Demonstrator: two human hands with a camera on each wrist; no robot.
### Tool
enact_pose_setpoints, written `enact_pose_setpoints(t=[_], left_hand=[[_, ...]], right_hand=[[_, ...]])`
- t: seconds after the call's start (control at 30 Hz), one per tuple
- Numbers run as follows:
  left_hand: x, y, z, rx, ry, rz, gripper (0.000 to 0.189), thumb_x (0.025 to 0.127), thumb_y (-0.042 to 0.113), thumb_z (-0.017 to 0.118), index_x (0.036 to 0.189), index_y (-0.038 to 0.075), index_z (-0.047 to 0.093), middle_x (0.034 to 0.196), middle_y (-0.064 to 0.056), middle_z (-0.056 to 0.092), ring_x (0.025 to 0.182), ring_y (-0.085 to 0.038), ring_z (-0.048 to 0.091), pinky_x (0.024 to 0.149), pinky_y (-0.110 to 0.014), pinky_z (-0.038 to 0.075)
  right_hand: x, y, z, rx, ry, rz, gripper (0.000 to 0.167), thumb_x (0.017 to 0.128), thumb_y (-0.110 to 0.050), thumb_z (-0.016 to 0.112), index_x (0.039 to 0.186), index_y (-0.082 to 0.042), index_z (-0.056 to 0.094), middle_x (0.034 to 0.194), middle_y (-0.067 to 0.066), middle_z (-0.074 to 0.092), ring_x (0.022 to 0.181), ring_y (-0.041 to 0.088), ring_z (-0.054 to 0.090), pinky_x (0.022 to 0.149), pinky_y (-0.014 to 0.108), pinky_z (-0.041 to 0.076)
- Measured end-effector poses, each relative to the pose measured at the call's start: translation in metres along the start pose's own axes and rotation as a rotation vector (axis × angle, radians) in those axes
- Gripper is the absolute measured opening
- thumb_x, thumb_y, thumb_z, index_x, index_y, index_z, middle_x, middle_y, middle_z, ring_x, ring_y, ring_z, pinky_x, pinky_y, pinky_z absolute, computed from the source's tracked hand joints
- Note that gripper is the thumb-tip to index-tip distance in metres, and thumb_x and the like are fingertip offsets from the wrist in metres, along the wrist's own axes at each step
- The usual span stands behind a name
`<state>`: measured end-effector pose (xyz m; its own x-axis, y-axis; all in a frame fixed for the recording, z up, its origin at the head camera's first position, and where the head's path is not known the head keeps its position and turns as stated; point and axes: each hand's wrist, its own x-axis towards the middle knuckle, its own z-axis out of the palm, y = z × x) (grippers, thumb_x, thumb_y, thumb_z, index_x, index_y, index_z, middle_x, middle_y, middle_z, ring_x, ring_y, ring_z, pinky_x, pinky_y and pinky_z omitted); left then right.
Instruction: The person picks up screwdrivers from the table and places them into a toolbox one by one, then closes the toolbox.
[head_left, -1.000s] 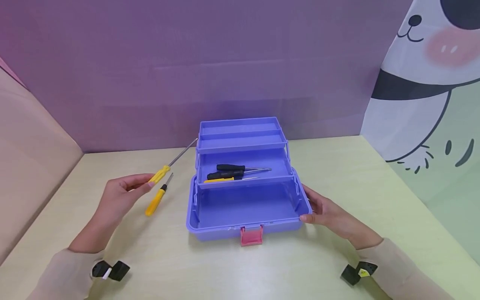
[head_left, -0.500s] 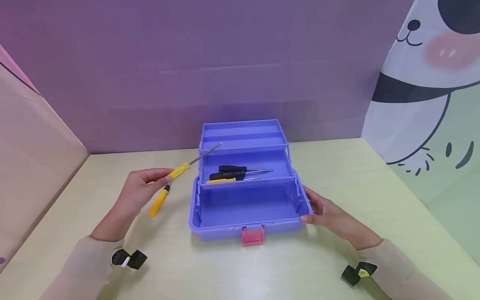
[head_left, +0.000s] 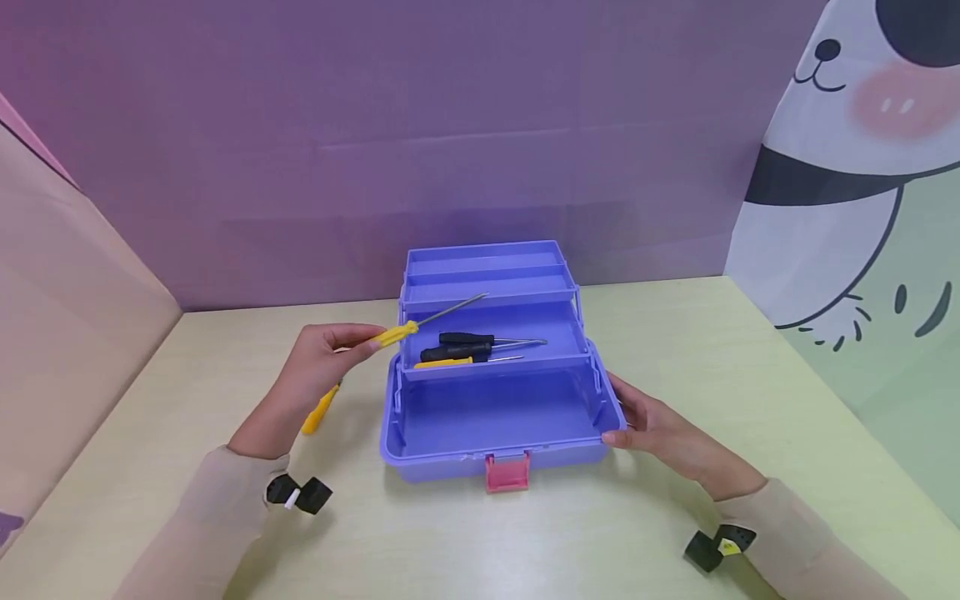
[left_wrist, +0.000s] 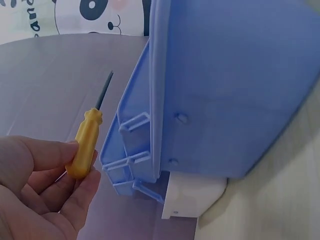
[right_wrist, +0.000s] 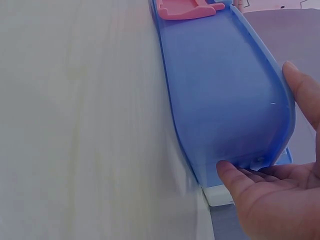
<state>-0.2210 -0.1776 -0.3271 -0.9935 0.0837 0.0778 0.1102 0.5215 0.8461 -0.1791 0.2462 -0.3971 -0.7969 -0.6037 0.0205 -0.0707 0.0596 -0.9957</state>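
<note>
A yellow-handled screwdriver (head_left: 397, 334) is pinched by its handle between the thumb and fingers of my left hand (head_left: 330, 354). Its metal shaft points right, over the middle tray (head_left: 491, 321) of the blue-purple toolbox (head_left: 435, 468). In the left wrist view the same screwdriver (left_wrist: 85, 145) points upward beside the toolbox wall. My right hand (head_left: 660, 425) holds the toolbox's right side, thumb on the rim and fingers along the outer wall. Two black screwdrivers (head_left: 457, 352) and a small yellow-and-black screwdriver (head_left: 446, 362) lie in the middle tray.
Another yellow screwdriver (head_left: 318, 412) lies on the table (head_left: 450, 550) left of the toolbox, partly hidden by my left hand. A pink latch (head_left: 507, 473) hangs at the toolbox front. Behind stands a purple wall (head_left: 480, 125).
My left hand has moved right with the screwdriver, its shaft passing from left of the toolbox to over the middle tray. The right hand has kept its hold on the toolbox side.
</note>
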Motion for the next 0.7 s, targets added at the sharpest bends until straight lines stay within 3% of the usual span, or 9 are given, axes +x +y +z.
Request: enact_pose_setpoints(t=[0.07,0.2,0.5,0.7], left_hand=[[0.002,0.002,0.003,-0.015,-0.014,-0.010,0.032,0.092,0.018,0.061,0.120,0.004,0.064,0.119,-0.014,0.064,0.108,-0.027,0.057,0.091,-0.039,0.048],[0.008,0.006,0.011,-0.028,-0.029,0.005,0.030,0.091,0.016,0.063,0.118,0.004,0.066,0.118,-0.014,0.064,0.107,-0.026,0.056,0.090,-0.039,0.047],[0.028,0.011,0.031,-0.006,-0.042,0.147,0.024,0.090,0.007,0.062,0.112,-0.001,0.068,0.110,-0.017,0.066,0.094,-0.024,0.061,0.074,-0.027,0.055],[0.033,0.015,0.040,0.040,-0.027,0.193,0.022,0.090,0.005,0.062,0.110,-0.003,0.068,0.107,-0.018,0.067,0.093,-0.028,0.063,0.075,-0.032,0.056]], right_hand=[[0.000,0.000,0.000,-0.005,0.000,0.003,0.085,0.090,-0.007,0.061,0.151,-0.005,0.002,0.153,0.025,0.011,0.132,0.046,0.026,0.097,0.023,0.043],[0.001,-0.001,0.000,-0.014,0.005,0.009,0.085,0.090,-0.009,0.061,0.151,-0.005,0.002,0.153,0.025,0.011,0.133,0.047,0.025,0.097,0.023,0.043],[0.000,0.001,-0.002,-0.028,0.034,0.032,0.086,0.089,-0.011,0.063,0.151,-0.004,0.003,0.154,0.024,0.010,0.132,0.046,0.026,0.096,0.022,0.043],[0.000,0.002,-0.001,-0.029,0.037,0.036,0.086,0.089,-0.011,0.063,0.151,-0.005,0.003,0.154,0.023,0.010,0.132,0.044,0.028,0.096,0.022,0.043]])
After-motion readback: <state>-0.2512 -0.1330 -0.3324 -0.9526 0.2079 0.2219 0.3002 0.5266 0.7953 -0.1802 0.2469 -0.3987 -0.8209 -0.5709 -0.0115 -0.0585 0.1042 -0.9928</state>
